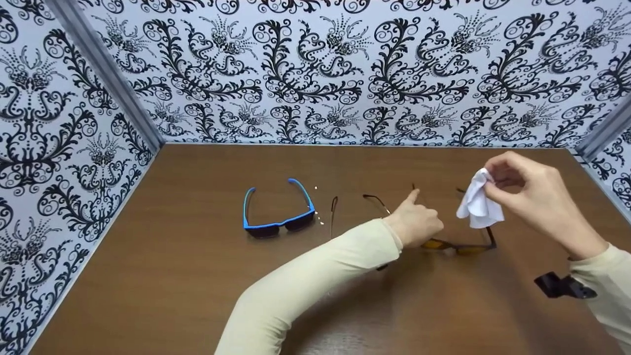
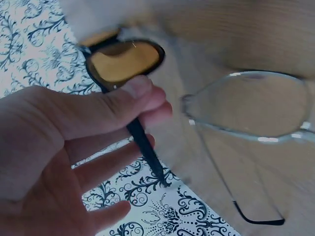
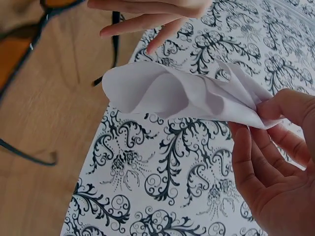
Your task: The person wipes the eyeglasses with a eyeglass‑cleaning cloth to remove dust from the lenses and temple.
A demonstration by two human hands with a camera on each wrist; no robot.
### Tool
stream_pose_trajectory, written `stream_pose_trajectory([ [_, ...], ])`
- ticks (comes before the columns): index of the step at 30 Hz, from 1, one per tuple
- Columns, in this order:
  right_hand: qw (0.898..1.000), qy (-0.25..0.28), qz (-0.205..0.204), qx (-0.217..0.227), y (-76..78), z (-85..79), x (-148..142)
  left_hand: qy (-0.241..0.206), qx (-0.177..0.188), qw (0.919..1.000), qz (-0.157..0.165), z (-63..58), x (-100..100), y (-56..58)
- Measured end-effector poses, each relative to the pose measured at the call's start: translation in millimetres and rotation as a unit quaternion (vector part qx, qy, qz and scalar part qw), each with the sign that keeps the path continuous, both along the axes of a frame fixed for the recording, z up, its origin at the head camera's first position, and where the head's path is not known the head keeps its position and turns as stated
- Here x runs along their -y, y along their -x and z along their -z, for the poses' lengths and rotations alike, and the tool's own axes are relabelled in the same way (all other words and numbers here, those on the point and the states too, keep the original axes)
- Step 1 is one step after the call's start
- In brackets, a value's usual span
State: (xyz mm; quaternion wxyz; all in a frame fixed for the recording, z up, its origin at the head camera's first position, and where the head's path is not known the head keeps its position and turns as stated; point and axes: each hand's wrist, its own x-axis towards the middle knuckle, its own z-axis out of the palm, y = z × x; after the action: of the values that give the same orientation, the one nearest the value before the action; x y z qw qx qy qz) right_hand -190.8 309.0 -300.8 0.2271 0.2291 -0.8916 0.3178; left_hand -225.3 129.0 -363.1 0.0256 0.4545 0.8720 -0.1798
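Observation:
My left hand (image 1: pixel 415 223) reaches across to a pair of dark-framed glasses with orange lenses (image 2: pixel 120 61). In the left wrist view its thumb and index finger pinch one temple near the lens, and the other fingers are spread. My right hand (image 1: pixel 535 195) holds up a white cloth (image 1: pixel 479 202) by a bunched corner, between thumb and fingertips. The cloth hangs above the right side of the orange-lens glasses, hiding part of them. Thin-framed glasses with clear lenses (image 2: pixel 266 139) lie beside the left hand; the left forearm covers most of them in the head view.
Blue-framed sunglasses (image 1: pixel 281 227) lie unfolded on the brown wooden table (image 1: pixel 162 236), left of the other glasses. Small white spots (image 1: pixel 319 218) show beside them. Black-and-white patterned walls (image 1: pixel 315 74) stand at the back and sides. A black wrist mount (image 1: pixel 562 286) sits at the right sleeve.

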Motion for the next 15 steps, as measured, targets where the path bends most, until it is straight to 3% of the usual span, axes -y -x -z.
stream_pose_trajectory([
  [8, 0.999, 0.046, 0.021, -0.013, 0.3, -0.8, -9, -0.069, -0.003, 0.9954, -0.067, -22.4, 13, 10.8],
  [11, 0.999, 0.046, 0.021, -0.015, 0.8, 0.1, -9, -0.108, 0.008, 0.9888, -0.102, -31.7, 24, 16.9],
  [15, 0.999, 0.043, 0.017, -0.013, 1.7, 2.2, -7, -0.167, 0.043, 0.9720, -0.159, -43.7, 42, 23.9],
])
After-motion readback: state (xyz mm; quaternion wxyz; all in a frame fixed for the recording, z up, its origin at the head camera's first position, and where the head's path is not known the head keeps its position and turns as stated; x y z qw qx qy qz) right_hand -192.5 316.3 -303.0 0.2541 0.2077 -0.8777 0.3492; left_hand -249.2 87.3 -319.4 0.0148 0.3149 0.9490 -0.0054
